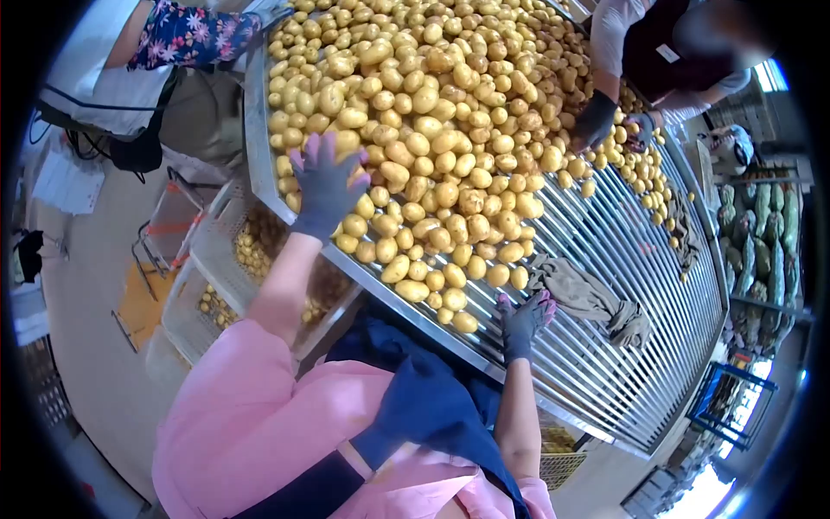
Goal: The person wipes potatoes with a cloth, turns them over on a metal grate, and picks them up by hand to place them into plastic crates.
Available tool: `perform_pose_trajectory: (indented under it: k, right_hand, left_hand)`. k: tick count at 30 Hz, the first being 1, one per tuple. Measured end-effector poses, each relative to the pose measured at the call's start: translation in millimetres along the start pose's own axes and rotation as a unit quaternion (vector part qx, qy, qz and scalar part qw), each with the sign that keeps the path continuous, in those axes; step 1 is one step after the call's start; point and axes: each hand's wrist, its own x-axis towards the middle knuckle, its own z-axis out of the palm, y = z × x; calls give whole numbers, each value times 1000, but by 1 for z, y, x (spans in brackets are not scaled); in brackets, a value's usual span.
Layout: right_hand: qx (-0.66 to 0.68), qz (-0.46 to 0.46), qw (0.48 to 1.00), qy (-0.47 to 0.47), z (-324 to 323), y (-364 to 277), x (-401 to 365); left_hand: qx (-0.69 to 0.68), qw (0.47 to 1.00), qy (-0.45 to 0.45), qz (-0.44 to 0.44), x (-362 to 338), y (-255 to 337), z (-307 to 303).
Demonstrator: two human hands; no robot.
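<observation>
A big heap of yellow potatoes covers the upper and left part of a metal roller table. My left hand, in a grey glove with pinkish fingertips, lies at the heap's left edge with its fingers spread over the potatoes. Lower down, my right hand in a matching glove rests at the near edge of the rollers. Its fingers are stretched out, just right of the lowest potatoes and beside a crumpled grey-brown cloth. I see nothing gripped in either hand.
Across the table, a person in a dark vest has gloved hands among the potatoes. A floral sleeve reaches in at upper left. Crates holding potatoes stand below the left edge; a yellow basket sits below the near edge.
</observation>
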Motion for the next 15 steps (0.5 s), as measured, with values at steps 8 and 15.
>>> perform_pose_trajectory:
  k: [8, 15]
  right_hand:
    - [58, -96, 987, 114, 10, 14, -15]
    - [251, -123, 953, 114, -36, -19, -5]
  left_hand:
    - [-90, 971, -200, 91, 17, 84, 26]
    - [-59, 959, -275, 43, 6, 102, 50]
